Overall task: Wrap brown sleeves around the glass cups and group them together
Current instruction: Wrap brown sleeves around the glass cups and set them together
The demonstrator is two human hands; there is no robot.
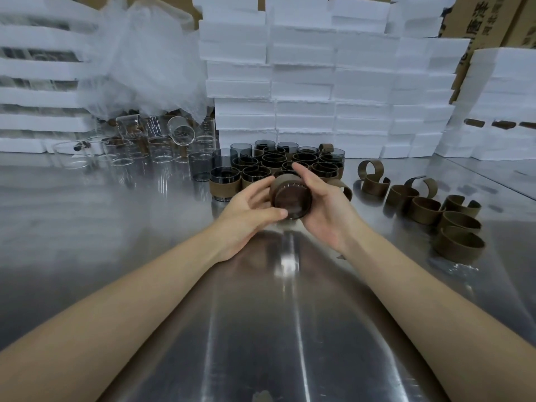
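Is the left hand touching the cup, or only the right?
Touching. Head view: on the cup, the left hand presses its thumb to the base rim and curls fingers round the side; the right hand grips the other side.

Bare desk (121,256) lies open on both sides of the forearms, widest at the left. The centre lane is taken: left grip (246,207) and right grip (324,204) hold a wrapped cup (291,198) just before a tight cluster of wrapped cups (275,165). Scattered clear glasses (150,149), some tipped over, block the left rear under heaped plastic film (145,62). Loose sleeves (429,208) obstruct the right in a ragged band, with only a narrow bare strip between them and the cluster. A wall of foam blocks (319,82) closes the back.
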